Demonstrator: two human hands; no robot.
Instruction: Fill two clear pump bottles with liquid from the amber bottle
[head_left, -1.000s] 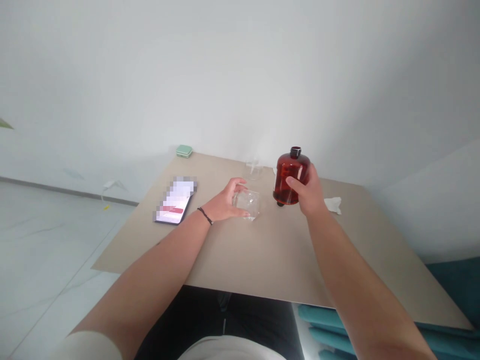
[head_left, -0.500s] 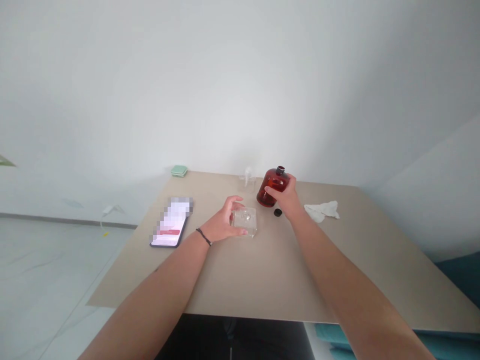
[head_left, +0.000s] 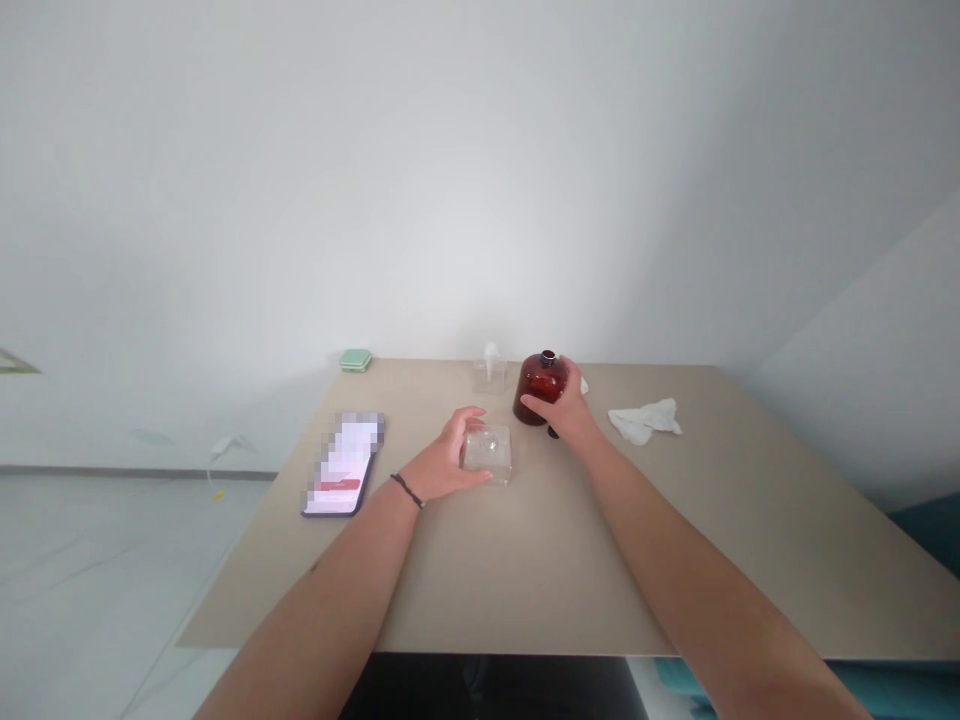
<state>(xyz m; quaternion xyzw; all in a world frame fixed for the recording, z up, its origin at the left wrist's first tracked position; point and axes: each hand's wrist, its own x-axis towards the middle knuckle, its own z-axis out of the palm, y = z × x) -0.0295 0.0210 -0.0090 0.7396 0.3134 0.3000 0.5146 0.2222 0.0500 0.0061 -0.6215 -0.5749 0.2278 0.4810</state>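
My left hand (head_left: 451, 460) is wrapped round the left side of a clear square bottle (head_left: 491, 452) that stands on the table, its fingers behind and its thumb in front. My right hand (head_left: 562, 398) grips the right side of a dark red-brown bottle (head_left: 538, 380), which stands upright with its neck uncapped. Partly behind that hand lies a small black cap (head_left: 553, 432). Farther back, near the wall, stands a clear container (head_left: 490, 374) with a white top piece.
A phone (head_left: 345, 465) with a lit screen lies on the left of the beige table (head_left: 517, 590). A green box or sponge-like block (head_left: 355, 360) sits at the back left corner. Crumpled white tissue (head_left: 646, 420) lies on the right. A pale wall (head_left: 480, 180) rises behind.
The red-brown bottle has gone from tilted to upright, with my right hand still on it. My left hand keeps its hold on the clear bottle. The view has tipped slightly upward.
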